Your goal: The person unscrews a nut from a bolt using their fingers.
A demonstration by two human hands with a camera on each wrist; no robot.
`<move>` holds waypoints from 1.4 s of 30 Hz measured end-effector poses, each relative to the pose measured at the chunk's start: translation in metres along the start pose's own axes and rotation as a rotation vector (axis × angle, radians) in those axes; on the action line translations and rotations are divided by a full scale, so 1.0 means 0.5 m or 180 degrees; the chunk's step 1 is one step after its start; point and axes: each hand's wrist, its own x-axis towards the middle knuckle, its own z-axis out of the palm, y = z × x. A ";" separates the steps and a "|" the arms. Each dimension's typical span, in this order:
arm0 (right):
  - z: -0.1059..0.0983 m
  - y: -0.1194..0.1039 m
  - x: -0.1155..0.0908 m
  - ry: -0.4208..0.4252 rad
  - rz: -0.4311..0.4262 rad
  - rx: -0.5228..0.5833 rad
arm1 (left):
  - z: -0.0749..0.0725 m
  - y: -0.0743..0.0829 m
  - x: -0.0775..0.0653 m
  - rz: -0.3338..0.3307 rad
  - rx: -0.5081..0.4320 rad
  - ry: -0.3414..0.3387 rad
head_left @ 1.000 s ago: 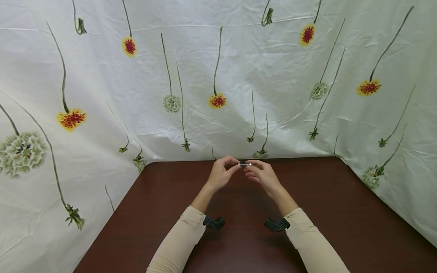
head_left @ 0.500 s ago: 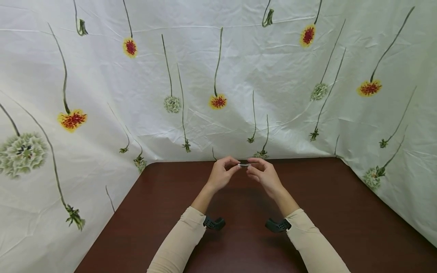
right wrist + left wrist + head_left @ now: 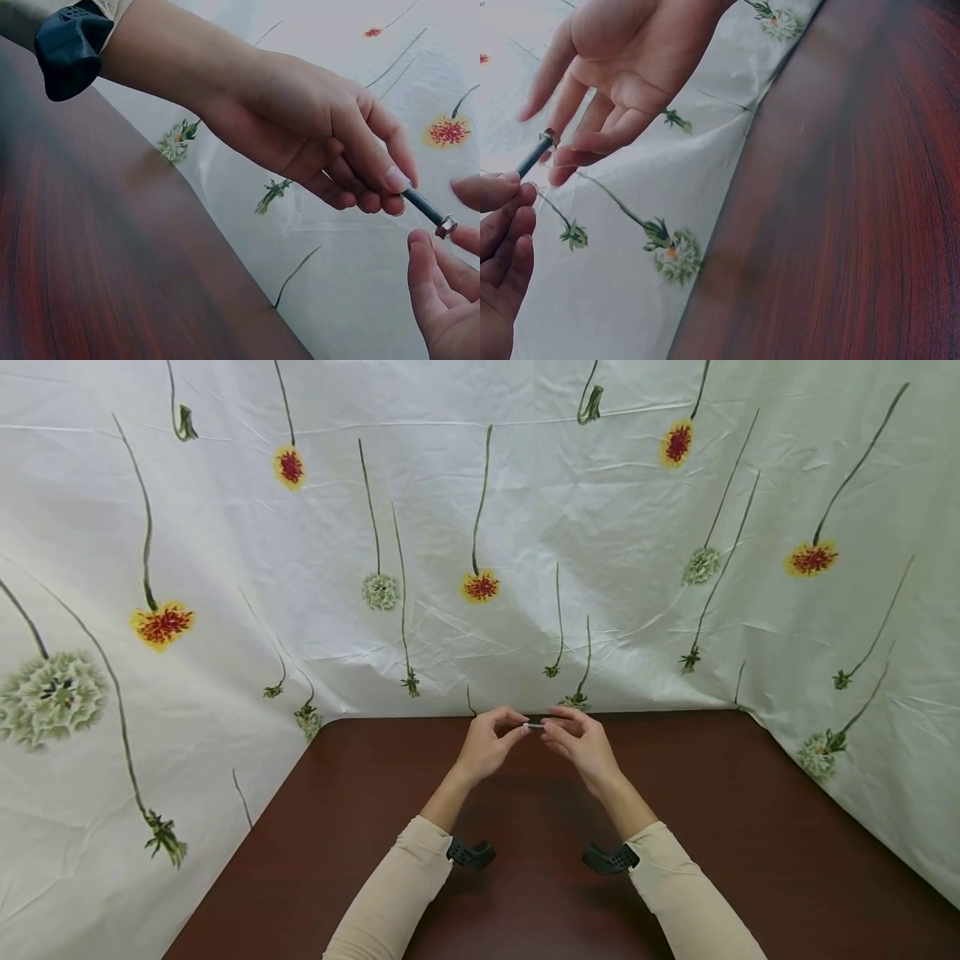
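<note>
A dark threaded bolt with a silver hex piece at one end is held in the air above the far part of the table. Whether that hex piece is a nut or the bolt's head I cannot tell. My left hand pinches the other end between thumb and fingertips. Around the hex end, my right hand holds its thumb and forefinger apart. In the left wrist view, a fingertip of the right hand lies close behind the hex piece; contact is unclear.
A dark reddish-brown table lies under both arms. White cloth printed with flowers hangs behind and at both sides. Dark wrist cameras jut inward from both wrists.
My right thumb and forefinger have spread apart at the bolt's end. The left hand keeps its pinch, nearly in place. The head view has shifted slightly.
</note>
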 end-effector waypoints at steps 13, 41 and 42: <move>-0.001 0.002 0.002 0.0033 -0.0016 -0.0023 | 0.002 -0.006 0.001 -0.0027 -0.0009 -0.0001; 0.002 0.006 0.001 0.0055 0.0050 0.0033 | 0.001 -0.005 0.000 -0.0035 -0.0002 -0.0009; 0.002 0.005 0.002 0.0081 0.0072 0.0061 | 0.001 -0.005 0.000 -0.0036 0.0005 -0.0012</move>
